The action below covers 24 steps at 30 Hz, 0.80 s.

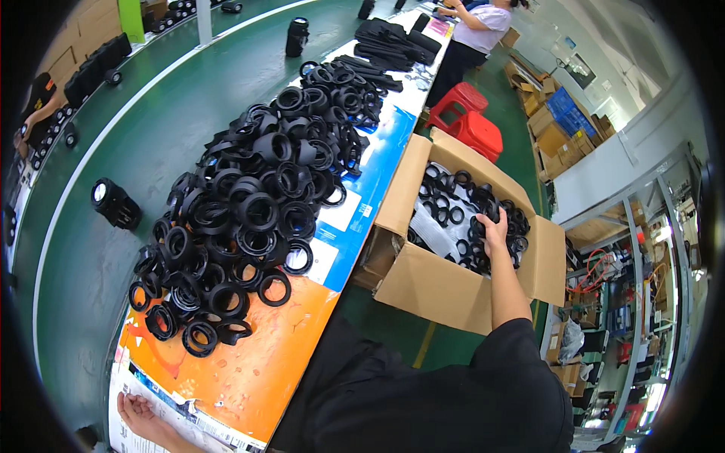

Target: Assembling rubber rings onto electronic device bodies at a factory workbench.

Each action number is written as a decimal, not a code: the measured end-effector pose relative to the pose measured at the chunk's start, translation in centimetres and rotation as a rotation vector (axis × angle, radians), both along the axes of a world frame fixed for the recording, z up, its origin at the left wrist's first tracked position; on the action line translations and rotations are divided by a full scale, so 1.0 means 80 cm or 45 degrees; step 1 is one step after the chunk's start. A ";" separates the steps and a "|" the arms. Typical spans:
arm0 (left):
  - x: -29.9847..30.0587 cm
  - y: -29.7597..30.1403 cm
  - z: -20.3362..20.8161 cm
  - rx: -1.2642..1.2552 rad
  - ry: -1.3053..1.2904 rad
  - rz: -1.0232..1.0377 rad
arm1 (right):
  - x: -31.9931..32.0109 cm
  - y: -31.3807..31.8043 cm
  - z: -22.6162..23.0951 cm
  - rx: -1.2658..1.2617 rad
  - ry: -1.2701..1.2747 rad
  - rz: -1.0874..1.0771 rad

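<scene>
My right hand [495, 230] reaches into an open cardboard box [438, 291] at the right, its fingers closed round a black plastic ring [491, 208]. More black rings [455, 214] lie loose about it in the box, along with a pale translucent plastic sheet [442, 235]. At the lower left, my left hand [136, 413] rests on the near end of the table, fingers loosely curled and apart, with nothing in it. Ahead of that hand, a large heap of black rings [257, 211] covers much of the orange and blue table surface [257, 362].
Beyond the heap lie flat black pieces [393, 45]. Black cylindrical units [115, 204] stand on the green surface at left. Red stools [477, 134] are behind the box. A person [483, 26] stands at the table's far end; another person [39, 106] is at far left.
</scene>
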<state>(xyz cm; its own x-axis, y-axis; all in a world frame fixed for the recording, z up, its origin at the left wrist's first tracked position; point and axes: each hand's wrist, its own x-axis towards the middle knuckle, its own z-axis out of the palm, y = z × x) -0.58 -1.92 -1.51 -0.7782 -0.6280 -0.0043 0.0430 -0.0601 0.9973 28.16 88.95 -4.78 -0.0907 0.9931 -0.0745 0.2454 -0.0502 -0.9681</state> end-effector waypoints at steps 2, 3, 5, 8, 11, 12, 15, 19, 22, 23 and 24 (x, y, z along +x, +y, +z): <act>-0.011 0.003 -0.005 0.055 -0.014 -0.053 | 0.001 0.023 -0.002 0.304 0.029 -0.041; -0.025 0.015 -0.009 0.034 -0.037 -0.071 | 0.002 0.025 0.012 0.305 0.329 -0.001; -0.006 0.013 -0.003 -0.041 -0.035 -0.003 | -0.070 -0.012 0.070 0.096 0.591 0.088; -0.004 0.008 -0.013 -0.111 -0.039 -0.062 | -0.129 -0.045 0.127 0.098 0.545 0.362; -0.008 0.024 -0.007 -0.119 0.004 -0.059 | -0.186 -0.083 0.181 0.197 0.532 0.609; -0.007 0.023 -0.008 -0.133 0.020 -0.075 | -0.207 -0.099 0.199 0.237 0.545 0.708; -0.005 0.027 -0.005 -0.156 0.029 -0.094 | -0.275 -0.165 0.262 0.329 0.492 1.032; -0.008 0.026 -0.008 -0.188 0.016 -0.127 | -0.361 -0.251 0.329 0.469 0.333 1.600; -0.007 0.040 0.006 -0.187 -0.001 -0.103 | -0.436 -0.311 0.365 0.959 -0.048 2.003; -0.003 0.037 0.006 -0.197 -0.007 -0.093 | -0.459 -0.337 0.370 1.078 -0.185 2.117; -0.006 0.037 0.005 -0.185 0.006 -0.117 | -0.481 -0.355 0.364 1.238 -0.218 2.197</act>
<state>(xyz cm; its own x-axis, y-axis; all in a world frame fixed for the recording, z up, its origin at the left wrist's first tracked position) -1.05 1.02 -1.12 -0.8322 -0.5479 0.0847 0.0483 0.0806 0.9956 -10.31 60.59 24.37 -0.8791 -0.4176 0.2297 -0.4755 0.7345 -0.4841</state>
